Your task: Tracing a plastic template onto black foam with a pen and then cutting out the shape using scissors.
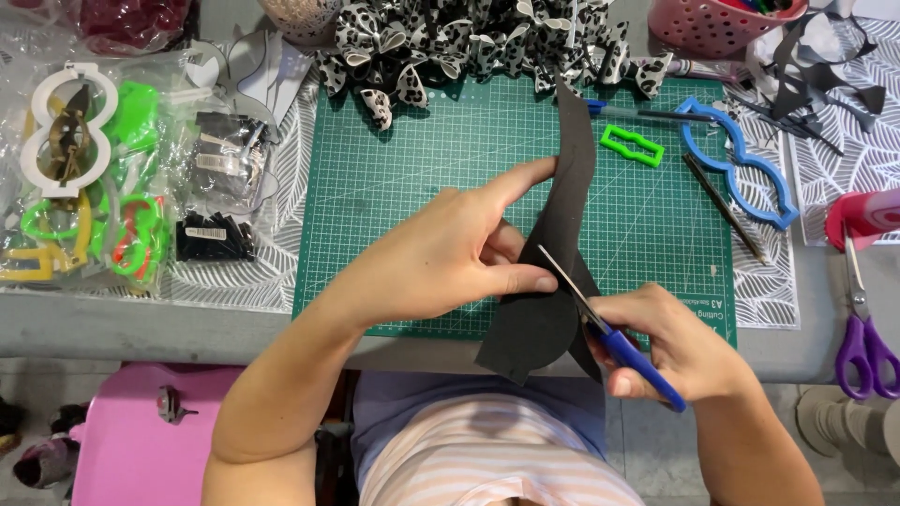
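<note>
1. One head view, looking down on a green cutting mat (422,187) on a grey table.
2. Left hand (450,253): thumb and fingers pinched together on a black sheet (572,187), holding it taut above the mat's near edge so the cut runs clean.
3. Right hand (675,347): closed around blue scissors (609,328), blades parted and biting into the sheet's lower curved part.
4. Nearby, within reach: green template (633,145), blue template (741,169), purple scissors (862,328), spotted bows (469,37).
</note>
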